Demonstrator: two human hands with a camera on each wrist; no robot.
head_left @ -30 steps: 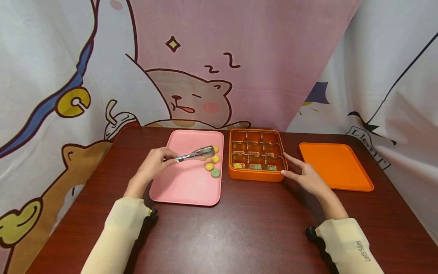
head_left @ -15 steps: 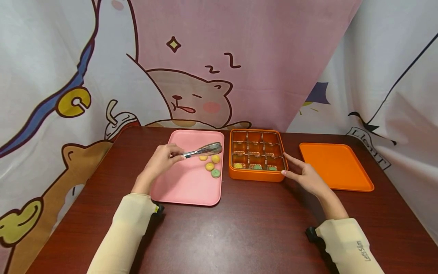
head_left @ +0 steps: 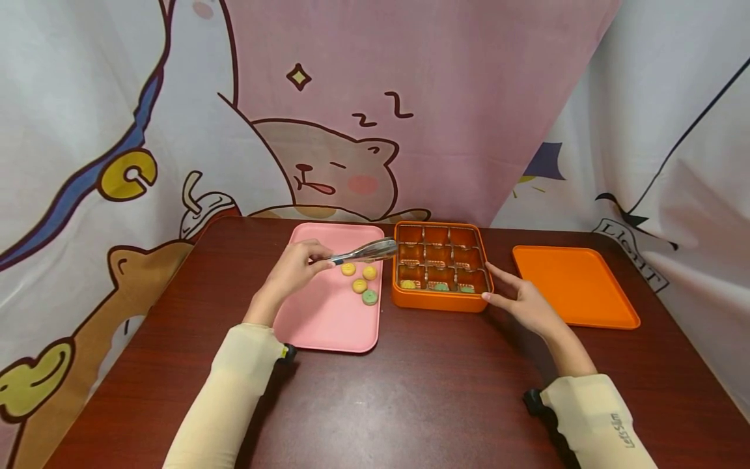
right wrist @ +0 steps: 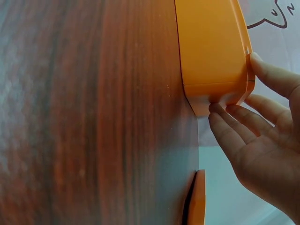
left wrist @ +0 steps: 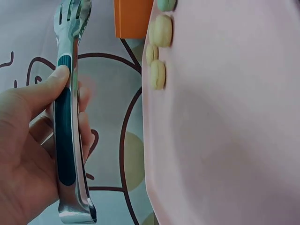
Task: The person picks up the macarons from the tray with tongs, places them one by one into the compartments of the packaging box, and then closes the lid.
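Observation:
My left hand (head_left: pixel 309 262) grips metal tongs (head_left: pixel 366 251) with a dark handle (left wrist: pixel 65 136). The tong tips hang over the gap between the pink tray (head_left: pixel 319 319) and the orange divided box (head_left: pixel 438 301). I cannot make out whether anything sits between the tips. Three yellow macarons (head_left: pixel 359 285) and a green one (head_left: pixel 369 297) lie on the tray under the tongs. More macarons (head_left: pixel 439 285) fill the box's front row. My right hand (head_left: pixel 506 291) rests with straight fingers (right wrist: pixel 234 136) against the box's right front corner (right wrist: pixel 220 91).
An orange lid (head_left: pixel 574 283) lies flat to the right of the box. Everything stands on a dark wooden table (head_left: pixel 410 391). A cartoon-printed curtain (head_left: pixel 351 98) hangs close behind the table's far edge.
My left hand has carried the tongs rightward from over the tray's macarons to the box's left edge. The right hand and the box have stayed still.

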